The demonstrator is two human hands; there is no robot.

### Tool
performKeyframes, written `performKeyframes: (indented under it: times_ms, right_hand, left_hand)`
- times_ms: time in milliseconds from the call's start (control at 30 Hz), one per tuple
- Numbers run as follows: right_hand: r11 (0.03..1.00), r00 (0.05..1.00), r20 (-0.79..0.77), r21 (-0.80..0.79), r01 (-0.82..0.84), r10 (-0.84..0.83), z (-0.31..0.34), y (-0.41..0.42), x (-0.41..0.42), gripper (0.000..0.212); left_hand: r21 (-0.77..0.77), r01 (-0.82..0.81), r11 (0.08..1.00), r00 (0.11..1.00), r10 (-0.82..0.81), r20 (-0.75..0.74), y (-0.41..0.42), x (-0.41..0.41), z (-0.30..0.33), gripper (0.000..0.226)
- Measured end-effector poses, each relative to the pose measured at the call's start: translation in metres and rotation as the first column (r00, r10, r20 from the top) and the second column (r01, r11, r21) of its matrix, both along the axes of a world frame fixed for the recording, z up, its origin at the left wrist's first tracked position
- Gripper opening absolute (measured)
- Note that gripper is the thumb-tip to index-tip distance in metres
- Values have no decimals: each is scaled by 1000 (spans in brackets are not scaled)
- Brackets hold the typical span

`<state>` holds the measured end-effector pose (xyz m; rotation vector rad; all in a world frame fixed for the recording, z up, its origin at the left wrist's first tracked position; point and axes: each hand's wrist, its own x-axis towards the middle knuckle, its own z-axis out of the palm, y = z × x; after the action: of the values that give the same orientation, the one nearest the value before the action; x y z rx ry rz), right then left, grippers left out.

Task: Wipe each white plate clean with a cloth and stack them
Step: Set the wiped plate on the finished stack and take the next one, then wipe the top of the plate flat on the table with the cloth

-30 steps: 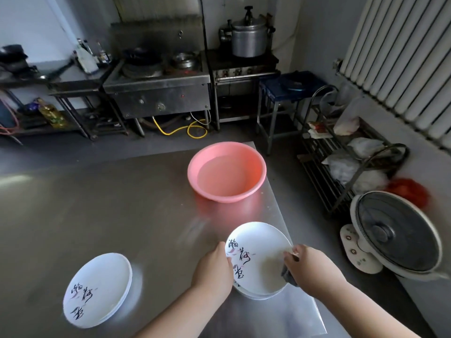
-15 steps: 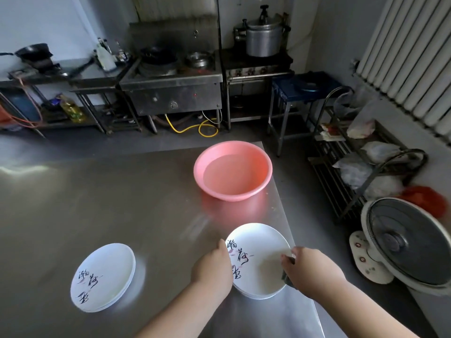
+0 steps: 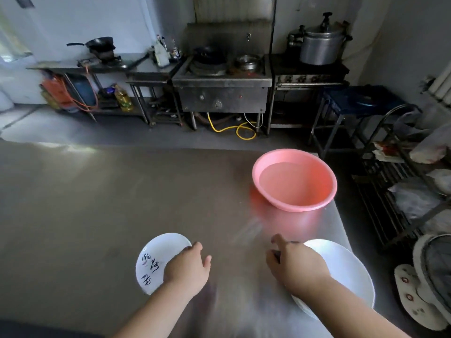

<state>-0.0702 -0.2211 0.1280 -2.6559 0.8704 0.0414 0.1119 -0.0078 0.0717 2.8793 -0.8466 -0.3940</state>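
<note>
Table (image 3: 102,206) first: 2 plate piles, well apart – left stack (image 3: 156,261) under my left hand (image 3: 188,268), fingers resting on its right rim; right stack (image 3: 346,272) beneath my right hand (image 3: 296,265), which seems to pinch a dark cloth (image 3: 277,255) – I can't tell for sure

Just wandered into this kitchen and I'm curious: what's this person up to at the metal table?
A person is cleaning white plates. The left hand rests on the plate with black writing on the metal table. The right hand lies over the edge of the plain white plates by the table's right edge; something dark, perhaps the cloth, peeks from under it. A pink basin of water stands behind.
</note>
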Motion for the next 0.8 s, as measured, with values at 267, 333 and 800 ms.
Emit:
performKeyframes:
  times_ms: [267, 333, 800]
  right_hand:
    - [981, 978, -170, 169, -95, 125, -54, 94, 122, 39]
    - [974, 969, -213, 210, -82, 128, -70, 110, 144, 39]
    - [964, 950, -311, 261, 58, 27, -122, 154, 201, 14]
  left_hand:
    - [100, -239, 966, 970, 241, -10, 115, 96, -39, 36]
    - [106, -237, 966, 971, 240, -21, 131, 112, -47, 37]
    - [-46, -132, 990, 987, 127, -99, 158, 135, -83, 27]
